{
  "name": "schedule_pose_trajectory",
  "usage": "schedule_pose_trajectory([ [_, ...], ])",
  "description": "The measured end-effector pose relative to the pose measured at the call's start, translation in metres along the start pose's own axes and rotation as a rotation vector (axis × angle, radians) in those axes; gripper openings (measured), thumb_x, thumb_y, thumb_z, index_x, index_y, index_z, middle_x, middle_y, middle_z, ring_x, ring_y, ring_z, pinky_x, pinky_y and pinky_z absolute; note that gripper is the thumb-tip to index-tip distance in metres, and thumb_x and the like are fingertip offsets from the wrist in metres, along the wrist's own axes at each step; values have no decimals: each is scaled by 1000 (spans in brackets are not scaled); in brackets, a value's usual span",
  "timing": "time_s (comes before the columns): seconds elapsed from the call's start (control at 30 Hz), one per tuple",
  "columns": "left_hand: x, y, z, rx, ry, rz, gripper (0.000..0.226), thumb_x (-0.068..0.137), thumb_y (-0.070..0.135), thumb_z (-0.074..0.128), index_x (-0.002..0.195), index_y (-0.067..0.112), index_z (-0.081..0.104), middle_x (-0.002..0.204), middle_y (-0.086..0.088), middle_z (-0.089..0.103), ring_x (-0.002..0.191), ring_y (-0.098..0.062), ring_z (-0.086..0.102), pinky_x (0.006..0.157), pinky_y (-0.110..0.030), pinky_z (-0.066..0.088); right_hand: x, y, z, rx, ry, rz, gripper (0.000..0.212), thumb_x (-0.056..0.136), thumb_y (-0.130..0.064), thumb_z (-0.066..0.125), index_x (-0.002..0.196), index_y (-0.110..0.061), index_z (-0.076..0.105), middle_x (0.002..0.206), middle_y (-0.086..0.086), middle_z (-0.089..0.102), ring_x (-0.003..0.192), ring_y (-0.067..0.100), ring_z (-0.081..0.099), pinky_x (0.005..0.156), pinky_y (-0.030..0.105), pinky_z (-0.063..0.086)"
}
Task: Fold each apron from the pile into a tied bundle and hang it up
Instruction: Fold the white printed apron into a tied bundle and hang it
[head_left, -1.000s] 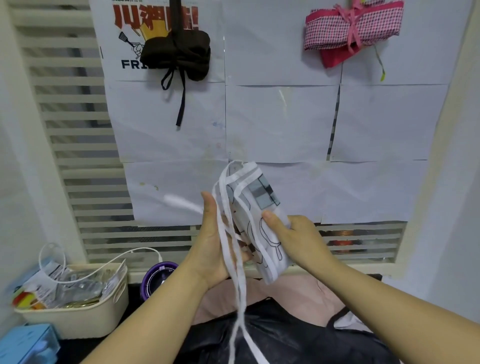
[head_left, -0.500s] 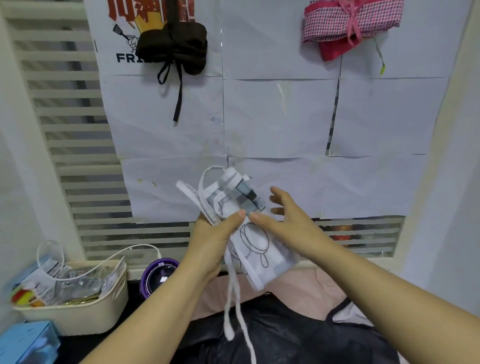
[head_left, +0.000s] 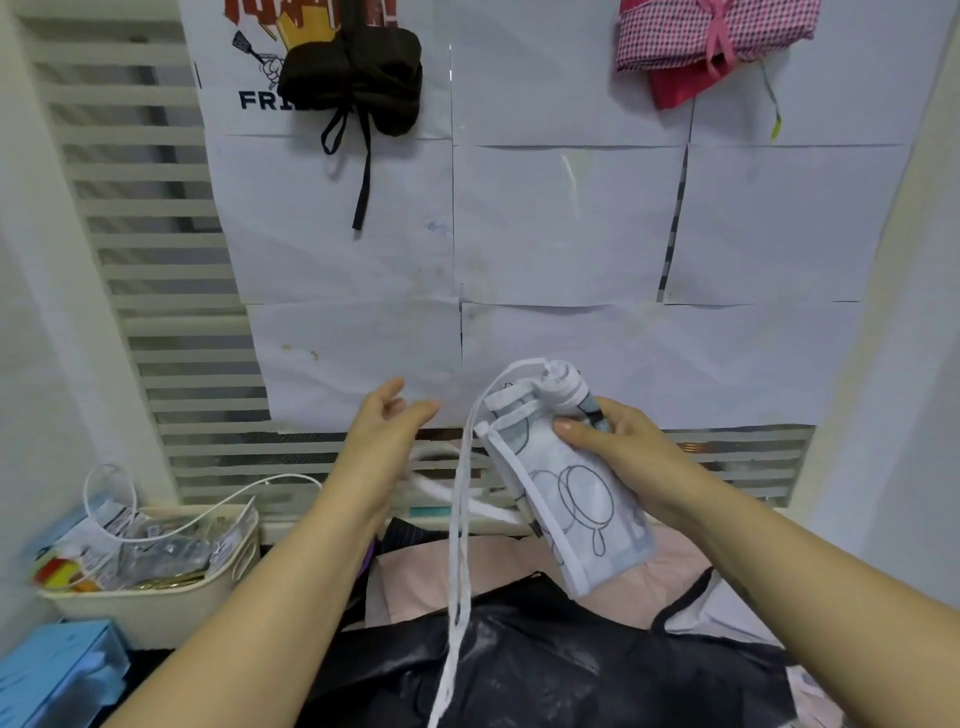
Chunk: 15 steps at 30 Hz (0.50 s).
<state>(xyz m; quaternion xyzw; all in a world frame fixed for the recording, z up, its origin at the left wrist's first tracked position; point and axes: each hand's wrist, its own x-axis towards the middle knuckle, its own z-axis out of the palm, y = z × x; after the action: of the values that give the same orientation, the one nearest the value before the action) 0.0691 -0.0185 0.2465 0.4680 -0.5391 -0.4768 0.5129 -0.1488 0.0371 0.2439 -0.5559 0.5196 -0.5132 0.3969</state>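
Observation:
My right hand (head_left: 641, 460) grips a folded white apron bundle (head_left: 566, 499) printed with pan outlines, held tilted in front of the papered wall. Its white straps (head_left: 460, 545) are wound near the top and hang down in a long loop. To the left of the bundle, my left hand (head_left: 384, 431) hovers with relaxed fingers and holds nothing that I can make out; a blurred strap swings just beneath it. Below lies the pile, with a black apron (head_left: 545, 670) over a pale pink one (head_left: 415, 582). Two tied bundles hang on the wall, one black (head_left: 358, 78) and one pink checked (head_left: 711, 36).
A cream basket (head_left: 156, 608) of packets and a white cable stands at the lower left, with a blue box (head_left: 57, 670) in front of it. White slats (head_left: 156, 312) run behind the paper sheets. Plain walls close in on both sides.
My left hand has come off the bundle and moved left. My right hand has taken the bundle in a full grip and shifted it right. The straps swing loose.

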Motion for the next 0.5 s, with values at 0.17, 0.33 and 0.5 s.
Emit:
schedule_pose_trajectory([
  [0.17,-17,9,10,352,-199,437,29,87,35,65,116,36,58,118,19,60,106,1,56,89,-20,43,-1,5,7,25,0,-9,24,90,-18,63,113,-11,64,104,14,72,98,33,68,93,51,51],
  [0.33,-21,17,13,255,-283,407,17,95,30,55,82,31,67,71,18,66,65,1,59,63,-13,45,-6,1,9,33,-80,-39,30,89,-16,63,119,-12,62,108,12,71,102,30,67,95,48,50],
  [0.5,-15,42,5,149,-503,142,37,98,30,47,70,16,66,53,6,52,46,-6,44,46,-14,38,-13,-4,6,-74,-163,-55,29,87,-10,65,115,-19,66,109,4,71,103,21,67,92,34,52],
])
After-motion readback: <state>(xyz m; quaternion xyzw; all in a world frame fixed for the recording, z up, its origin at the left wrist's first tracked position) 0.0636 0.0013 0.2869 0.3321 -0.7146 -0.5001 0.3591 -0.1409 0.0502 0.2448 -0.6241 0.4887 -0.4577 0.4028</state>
